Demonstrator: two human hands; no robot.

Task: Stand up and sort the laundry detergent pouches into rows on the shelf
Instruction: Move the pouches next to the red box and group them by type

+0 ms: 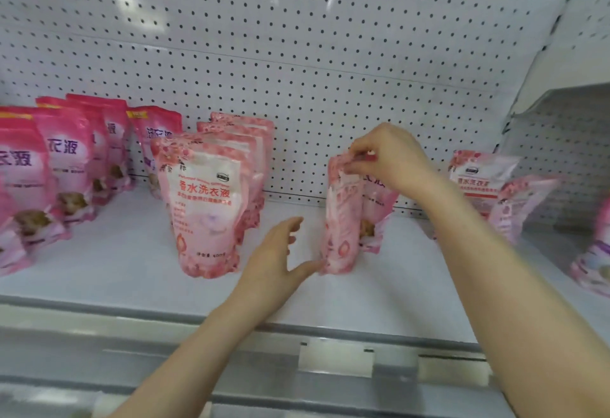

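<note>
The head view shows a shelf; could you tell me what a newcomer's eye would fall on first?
The right hand pinches the top of a pale pink floral plastic pouch standing on the white shelf, while the open left hand reaches its base. Left of it stands a row of matching pale pouches, and at far left rows of deeper pink plastic pouches.

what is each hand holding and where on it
The right hand pinches the top edge of the light pink pouch; the left hand is open, its thumb by the pouch's base.
</note>
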